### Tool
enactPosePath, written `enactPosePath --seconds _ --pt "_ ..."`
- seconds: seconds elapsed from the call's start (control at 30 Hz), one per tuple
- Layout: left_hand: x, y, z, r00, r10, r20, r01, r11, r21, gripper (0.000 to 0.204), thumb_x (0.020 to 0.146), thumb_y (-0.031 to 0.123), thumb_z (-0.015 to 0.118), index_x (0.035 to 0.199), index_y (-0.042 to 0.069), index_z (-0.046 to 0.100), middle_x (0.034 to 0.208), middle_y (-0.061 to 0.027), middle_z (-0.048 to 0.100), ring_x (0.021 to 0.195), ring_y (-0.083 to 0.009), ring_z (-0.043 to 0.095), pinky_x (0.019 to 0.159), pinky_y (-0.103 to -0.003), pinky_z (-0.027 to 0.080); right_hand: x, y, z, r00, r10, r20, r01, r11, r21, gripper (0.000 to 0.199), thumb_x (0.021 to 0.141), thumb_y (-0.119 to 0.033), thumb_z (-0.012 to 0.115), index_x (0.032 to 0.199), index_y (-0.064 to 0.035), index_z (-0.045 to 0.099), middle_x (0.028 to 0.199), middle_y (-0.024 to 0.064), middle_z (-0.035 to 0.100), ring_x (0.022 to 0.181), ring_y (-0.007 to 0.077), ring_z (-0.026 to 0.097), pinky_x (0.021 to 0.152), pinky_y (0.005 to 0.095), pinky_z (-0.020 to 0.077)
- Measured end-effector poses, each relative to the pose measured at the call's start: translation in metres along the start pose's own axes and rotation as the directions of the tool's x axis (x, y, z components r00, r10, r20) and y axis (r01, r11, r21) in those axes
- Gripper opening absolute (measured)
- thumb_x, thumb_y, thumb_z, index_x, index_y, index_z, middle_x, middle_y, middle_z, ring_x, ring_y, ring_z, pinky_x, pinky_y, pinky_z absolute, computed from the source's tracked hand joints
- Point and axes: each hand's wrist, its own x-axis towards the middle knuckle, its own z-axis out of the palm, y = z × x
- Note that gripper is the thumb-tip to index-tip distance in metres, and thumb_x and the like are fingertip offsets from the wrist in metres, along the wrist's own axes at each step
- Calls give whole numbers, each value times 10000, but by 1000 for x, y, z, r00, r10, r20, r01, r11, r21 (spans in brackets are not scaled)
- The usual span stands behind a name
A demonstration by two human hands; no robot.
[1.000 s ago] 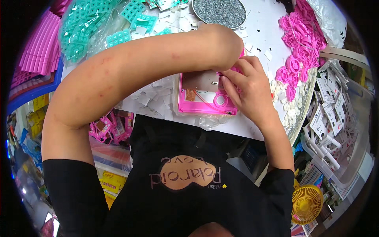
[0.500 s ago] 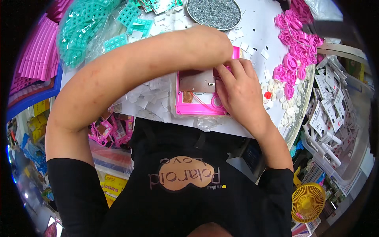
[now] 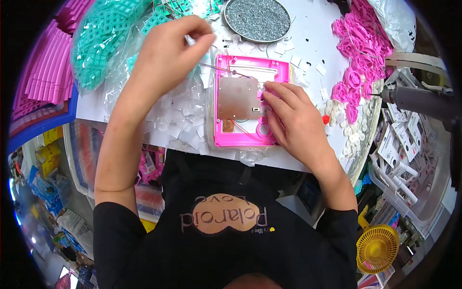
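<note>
A shallow pink plastic casing [image 3: 245, 143] lies on the table before me. In it are a square metal plate [image 3: 238, 96] and thin wires [image 3: 238, 126]. My right hand [image 3: 293, 111] grips the casing's right side, fingertips on a small pink part beside the plate. My left hand [image 3: 168, 55] is raised left of the casing, thumb and forefinger curled together. Whatever lies between those fingertips is blurred. A dark wire [image 3: 216, 67] runs from the casing to just below this hand, and I cannot tell whether the hand touches it.
A round tray of small metal screws [image 3: 257, 19] stands at the back. Teal keypads [image 3: 103, 43] in clear bags lie left. Pink parts [image 3: 353, 77] and white caps [image 3: 353, 137] are heaped right, near an electric screwdriver [image 3: 418, 100]. White scraps [image 3: 187, 123] litter the table.
My left forearm has swung left, off the casing, carrying the hand from its far right side to the left. More of the casing and plate now shows. The right hand has hardly moved.
</note>
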Motion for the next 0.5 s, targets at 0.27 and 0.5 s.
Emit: enactPosePath --seconds 0.27,0.5 --pt "35 -34 -46 995 -46 85 0 880 475 187 890 190 670 953 21 720 874 -178 719 812 -382 683 729 -456 527 16 -13 -8 999 8 45 -6 999 -42 240 783 -39 705 1008 42 683 1117 155 656 1044 321 620 888 400 532" --pt "110 -57 3 989 -14 146 -79 788 610 220 874 240 617 856 49 725 861 -190 711 856 -405 691 770 -535 553 13 -13 -10 997 46 58 -46 999 -9 369 769 -39 719 1122 50 659 1212 174 631 1121 359 599 970 429 521"
